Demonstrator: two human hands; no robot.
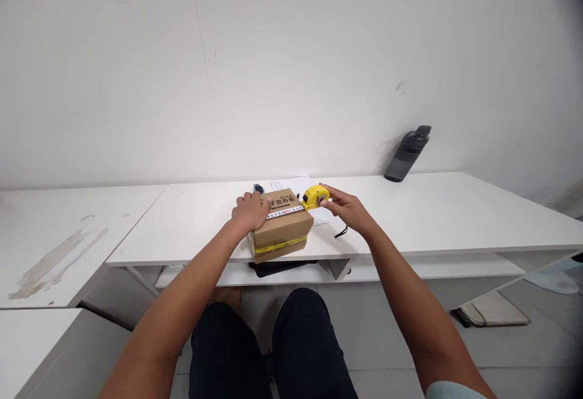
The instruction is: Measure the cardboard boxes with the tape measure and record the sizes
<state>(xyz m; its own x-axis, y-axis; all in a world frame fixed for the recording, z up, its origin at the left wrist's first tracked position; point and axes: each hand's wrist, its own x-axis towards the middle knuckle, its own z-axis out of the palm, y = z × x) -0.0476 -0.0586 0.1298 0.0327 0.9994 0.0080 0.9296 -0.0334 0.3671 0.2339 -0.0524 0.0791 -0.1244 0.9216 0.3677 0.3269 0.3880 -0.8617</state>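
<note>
A brown cardboard box [283, 228] with dark printing on top sits at the white desk's front edge, a yellow strap around its side. Across its top lies the white, numbered blade of a tape measure [317, 196] with a yellow case. My right hand [342, 206] is closed around that case, just off the box's right edge. A black wrist cord hangs below it. My left hand [251, 211] grips the box's left top edge, its thumb by the blade. The blade's far end is hidden under this hand.
Behind the box lie papers [291, 183] and a small dark object [259, 188]. A dark bottle [407, 155] stands at the back right, by the wall. Below the desktop is a shelf [410, 266] holding a black flat item [277, 267].
</note>
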